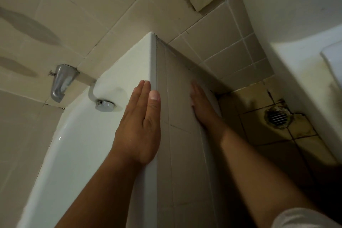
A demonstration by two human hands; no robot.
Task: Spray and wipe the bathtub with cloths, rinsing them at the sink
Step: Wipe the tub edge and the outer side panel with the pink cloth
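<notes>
The white glossy bathtub [74, 144] fills seven o'clock. The left hand [140, 126] lies flat on its rim and the right hand [203, 111], at three o'clock, presses its beige tiled front [177, 83], fingers [142, 89] straight and together. No cloth or spray shows, so progress is unclear.

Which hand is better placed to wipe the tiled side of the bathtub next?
Probably the right hand: it lies flat on the tiled side, seemingly over a white cloth. The left hand rests empty on the bathtub rim.

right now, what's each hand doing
Left hand: open, flat on the bathtub rim.
Right hand: open, flat against the tiled tub side.
</notes>
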